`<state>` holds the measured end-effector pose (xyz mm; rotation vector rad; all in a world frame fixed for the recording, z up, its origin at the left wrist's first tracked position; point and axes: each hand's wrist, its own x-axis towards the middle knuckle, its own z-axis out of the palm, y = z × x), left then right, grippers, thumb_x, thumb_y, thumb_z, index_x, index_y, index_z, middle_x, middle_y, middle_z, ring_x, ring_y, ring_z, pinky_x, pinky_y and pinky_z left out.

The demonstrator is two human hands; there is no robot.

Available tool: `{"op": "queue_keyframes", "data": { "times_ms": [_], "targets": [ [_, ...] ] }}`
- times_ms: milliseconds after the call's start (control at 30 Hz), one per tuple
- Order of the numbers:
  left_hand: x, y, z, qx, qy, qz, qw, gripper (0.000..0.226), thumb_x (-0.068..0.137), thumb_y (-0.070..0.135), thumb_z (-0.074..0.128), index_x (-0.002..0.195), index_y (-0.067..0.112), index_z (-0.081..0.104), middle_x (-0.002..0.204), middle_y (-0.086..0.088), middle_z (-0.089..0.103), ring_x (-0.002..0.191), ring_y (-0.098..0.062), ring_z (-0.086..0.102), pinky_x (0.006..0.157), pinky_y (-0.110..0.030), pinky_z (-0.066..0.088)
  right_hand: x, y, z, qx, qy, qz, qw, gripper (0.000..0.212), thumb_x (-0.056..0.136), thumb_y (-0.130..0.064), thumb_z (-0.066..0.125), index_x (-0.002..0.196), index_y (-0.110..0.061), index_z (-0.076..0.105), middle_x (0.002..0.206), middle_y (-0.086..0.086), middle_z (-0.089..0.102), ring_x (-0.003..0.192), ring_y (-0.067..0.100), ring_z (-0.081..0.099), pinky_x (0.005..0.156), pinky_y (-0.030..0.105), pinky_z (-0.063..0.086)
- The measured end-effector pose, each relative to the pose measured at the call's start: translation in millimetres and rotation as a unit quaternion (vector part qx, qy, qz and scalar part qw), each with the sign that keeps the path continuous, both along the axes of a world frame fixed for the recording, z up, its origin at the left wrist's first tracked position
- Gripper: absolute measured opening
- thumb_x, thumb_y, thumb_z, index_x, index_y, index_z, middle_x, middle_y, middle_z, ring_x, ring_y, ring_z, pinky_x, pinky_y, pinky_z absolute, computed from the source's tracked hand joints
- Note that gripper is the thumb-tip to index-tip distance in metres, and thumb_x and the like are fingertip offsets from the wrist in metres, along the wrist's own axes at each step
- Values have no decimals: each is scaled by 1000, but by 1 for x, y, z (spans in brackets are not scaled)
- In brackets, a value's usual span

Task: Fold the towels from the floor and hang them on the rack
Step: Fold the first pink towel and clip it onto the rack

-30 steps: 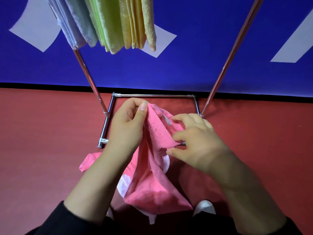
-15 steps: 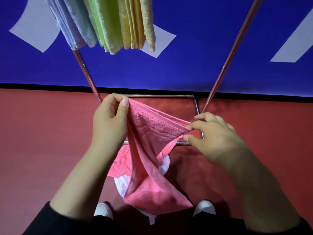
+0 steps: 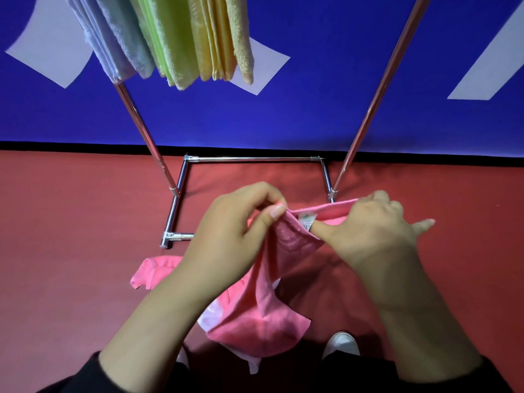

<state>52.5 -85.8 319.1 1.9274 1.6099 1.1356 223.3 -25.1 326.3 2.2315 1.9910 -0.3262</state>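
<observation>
We hold a pink towel by its top edge, ready to spread it for folding.

At the centre of the frame our left hand [image 3: 241,231] pinches one end of the pink towel [image 3: 263,313] between thumb and fingers, and our right hand [image 3: 374,228] grips the same edge just to the right, near a small label [image 3: 307,219]. The held edge runs left to right between the two hands, which sit close together; the rest hangs down toward the lower centre, above more pink cloth [image 3: 153,270] on the floor [image 3: 71,222]. We judge the next move is to slide the right hand outward along that edge. The rack [image 3: 368,109] rises beyond, with folded towels [image 3: 175,38] hanging at the upper left.
</observation>
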Motion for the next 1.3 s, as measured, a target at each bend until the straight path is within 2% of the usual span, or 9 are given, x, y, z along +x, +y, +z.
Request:
{"op": "queue_keyframes", "data": {
  "times_ms": [133, 267, 400, 500, 667, 800, 967, 1133, 1300],
  "targets": [
    [0, -1, -3, -6, 23, -6, 1000, 9, 91, 24, 54, 87, 20, 62, 82, 9, 65, 81, -8, 61, 75, -36, 46, -1, -1, -2, 27, 19, 1, 999, 75, 76, -60, 61, 131, -11, 46, 134, 4, 36, 128, 28, 35, 109, 70, 10],
    [-2, -1, -3, -6, 17, 20, 1000, 10, 92, 25, 53, 87, 22, 61, 81, 9, 64, 80, -11, 61, 74, -39, 46, 2, 5, -2, 10, 60, 13, 998, 45, 89, -23, 47, 132, -10, 47, 141, 5, 35, 132, 28, 33, 112, 66, 6],
    [-8, 1, -3, 0, 5, 47, 999, 9, 91, 25, 52, 86, 24, 60, 81, 11, 64, 80, -7, 60, 75, -32, 46, 3, 6, 0, -16, 153, -6, 988, 60, 88, -53, 46, 131, -12, 52, 142, 3, 38, 133, 28, 37, 113, 60, 15],
    [-6, 0, 0, 4, 9, 30, 999, 9, 92, 24, 53, 87, 22, 61, 81, 10, 64, 80, -8, 60, 75, -34, 46, -1, 2, -2, -22, 148, -9, 989, 97, 58, -86, 44, 127, -19, 56, 132, 1, 43, 129, 26, 42, 110, 61, 23],
    [2, -2, 0, 9, 44, -10, 999, 10, 91, 23, 54, 86, 19, 62, 81, 10, 65, 78, -8, 59, 75, -34, 44, -7, 0, -6, -9, 69, -18, 997, 105, 58, -82, 59, 131, -8, 45, 128, 5, 39, 130, 28, 39, 107, 69, 19],
    [7, -4, 0, 11, 48, -19, 999, 9, 91, 22, 55, 86, 19, 62, 80, 9, 64, 77, -7, 57, 75, -30, 43, -8, 0, -7, 8, -1, -3, 1000, 102, 60, -84, 56, 131, -11, 47, 126, 5, 41, 126, 26, 43, 109, 70, 9],
    [-9, 0, -4, 3, 9, 72, 997, 9, 91, 24, 52, 84, 23, 59, 79, 11, 63, 78, -2, 57, 73, -22, 44, 0, 5, -4, 32, 46, 26, 998, 70, 84, -63, 51, 128, -9, 51, 130, 9, 44, 125, 29, 46, 114, 63, 11],
    [-28, 5, -9, -19, -47, 221, 974, 22, 95, 17, 53, 76, 28, 52, 72, 11, 59, 67, 5, 52, 61, -9, 36, 10, 7, -8, 2, 233, 114, 966, 44, 84, -53, 57, 102, -13, 59, 112, 3, 48, 103, 25, 57, 94, 45, 45],
    [-35, 12, -19, -87, -133, 316, 935, 24, 98, 24, 46, 74, 26, 50, 68, 8, 50, 62, -15, 44, 60, -35, 40, 8, 10, -10, 70, 298, 173, 936, 13, 85, -24, 69, 91, -16, 61, 99, -2, 53, 92, 16, 58, 89, 33, 44]
  ]
}}
